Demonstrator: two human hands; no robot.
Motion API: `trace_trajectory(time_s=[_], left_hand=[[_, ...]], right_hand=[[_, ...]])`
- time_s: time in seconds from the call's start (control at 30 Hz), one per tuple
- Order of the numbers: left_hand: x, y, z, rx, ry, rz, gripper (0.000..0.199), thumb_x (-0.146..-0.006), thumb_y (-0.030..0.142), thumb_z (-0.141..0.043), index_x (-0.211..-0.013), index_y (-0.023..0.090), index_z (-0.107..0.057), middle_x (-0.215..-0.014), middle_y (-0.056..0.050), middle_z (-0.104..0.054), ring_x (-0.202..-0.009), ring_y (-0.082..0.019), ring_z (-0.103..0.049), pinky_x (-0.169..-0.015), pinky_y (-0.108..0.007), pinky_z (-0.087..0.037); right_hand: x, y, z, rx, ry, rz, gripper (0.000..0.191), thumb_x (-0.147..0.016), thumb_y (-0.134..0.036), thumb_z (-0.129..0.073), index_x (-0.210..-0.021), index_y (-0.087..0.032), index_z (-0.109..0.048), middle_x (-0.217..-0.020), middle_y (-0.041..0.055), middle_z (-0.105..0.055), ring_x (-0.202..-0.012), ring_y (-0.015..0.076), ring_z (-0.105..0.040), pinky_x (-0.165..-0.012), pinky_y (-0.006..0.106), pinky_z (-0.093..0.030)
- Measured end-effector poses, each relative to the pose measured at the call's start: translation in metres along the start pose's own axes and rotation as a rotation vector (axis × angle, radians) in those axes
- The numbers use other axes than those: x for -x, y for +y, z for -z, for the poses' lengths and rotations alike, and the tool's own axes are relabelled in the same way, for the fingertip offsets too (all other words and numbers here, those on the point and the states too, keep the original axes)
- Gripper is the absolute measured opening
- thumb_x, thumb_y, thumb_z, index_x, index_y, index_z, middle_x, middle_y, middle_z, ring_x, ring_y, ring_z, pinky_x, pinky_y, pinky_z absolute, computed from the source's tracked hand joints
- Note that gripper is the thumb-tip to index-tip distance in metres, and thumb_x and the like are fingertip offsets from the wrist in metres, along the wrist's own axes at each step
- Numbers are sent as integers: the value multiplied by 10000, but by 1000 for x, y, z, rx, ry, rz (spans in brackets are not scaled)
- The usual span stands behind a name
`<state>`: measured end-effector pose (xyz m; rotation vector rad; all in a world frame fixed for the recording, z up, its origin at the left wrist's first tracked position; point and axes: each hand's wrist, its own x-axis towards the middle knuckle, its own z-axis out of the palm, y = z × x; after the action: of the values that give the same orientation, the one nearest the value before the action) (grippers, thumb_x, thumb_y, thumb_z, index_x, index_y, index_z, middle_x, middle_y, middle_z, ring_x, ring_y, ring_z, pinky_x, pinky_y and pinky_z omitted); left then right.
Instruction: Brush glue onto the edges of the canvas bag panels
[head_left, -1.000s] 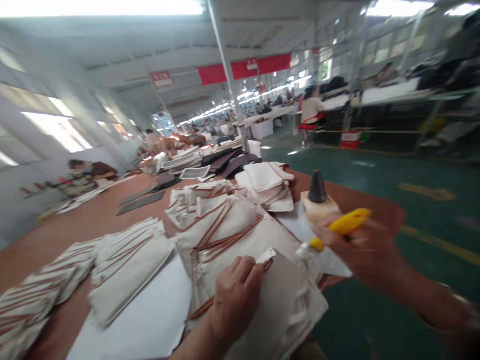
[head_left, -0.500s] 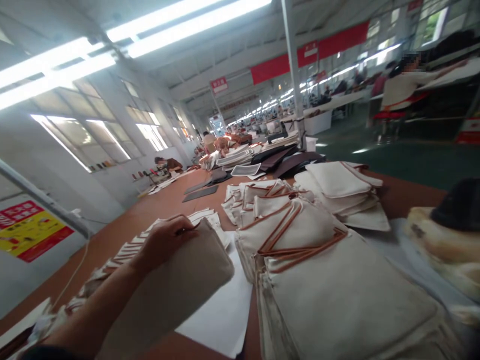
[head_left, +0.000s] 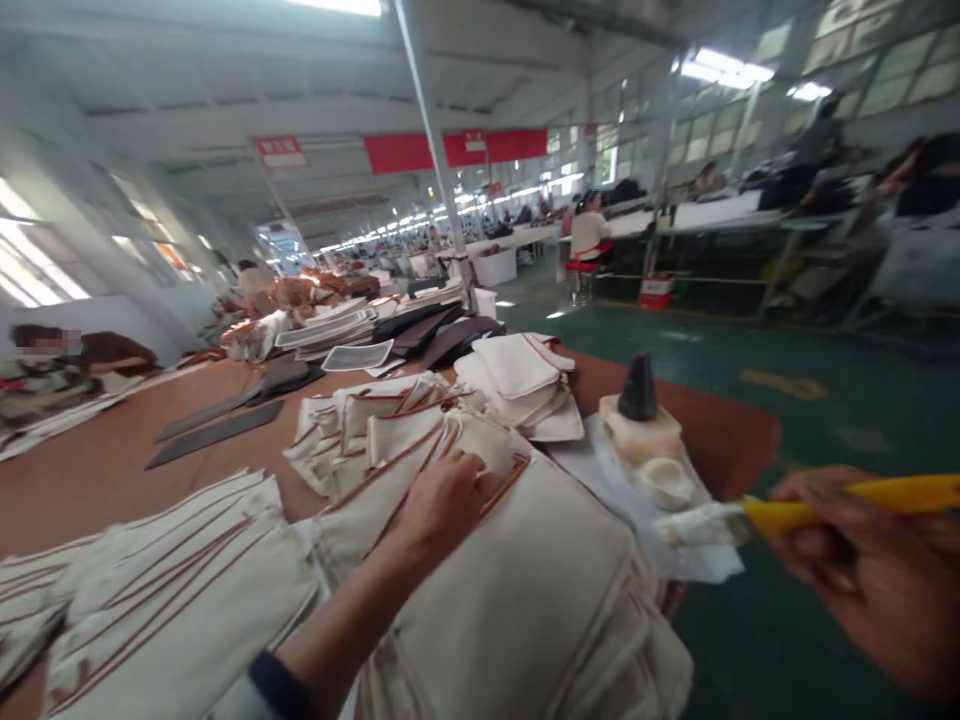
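Cream canvas panels, edged in tan piping, are piled in a thick, soft stack at the near edge of a brown tabletop. The left hand is laid palm-down on the upper part of the stack, and its arm is extended from the lower left, with a dark cuff ringing the wrist. Its fingers are held together and slightly curled, pressed on the woven cloth rather than clamped on it.

The right hand is held out over the green floor at the right edge of the view, its fingers curled tightly around a yellow-handled tool. A whitish tip is carried at the tool's end, though its form is too blurred to be made out.

Just beyond that tip, a white paper sheet is spread on the tabletop, and a pale block crowned by a dark cone is set on it — a small pale lump sits beside the block. Farther along, smaller folded canvas stacks are laid out, while long, flat dark grey panels lie at the left.
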<state>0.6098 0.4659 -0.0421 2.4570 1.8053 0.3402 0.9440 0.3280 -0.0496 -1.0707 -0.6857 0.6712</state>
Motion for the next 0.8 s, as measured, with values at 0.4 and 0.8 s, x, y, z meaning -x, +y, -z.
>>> trace_trajectory(time_s=[0.4,0.8], left_hand=[[-31,85,-55,-111,-90,122,204,-928,355,-507,-983,210,-639,-1093,-110,-685,-1034,-277,-626,-763,-325,-409],[25,83,-31,534,51,136,790,-804,557,-594,-1441,120,-429,-716,27,-635,-662,-198,-593,-648,-293,-440]], right_hand=[[-69,40,78,524,-187,246,356,-929,-508,-633,-896,-159,-694,-614,27,-582,-521,148,-530,-498,253,-406],[-107,122,67,714,-395,440,290,-915,-394,-569,-950,-165,-744,-950,92,-712,-829,210,-663,-744,296,-488]])
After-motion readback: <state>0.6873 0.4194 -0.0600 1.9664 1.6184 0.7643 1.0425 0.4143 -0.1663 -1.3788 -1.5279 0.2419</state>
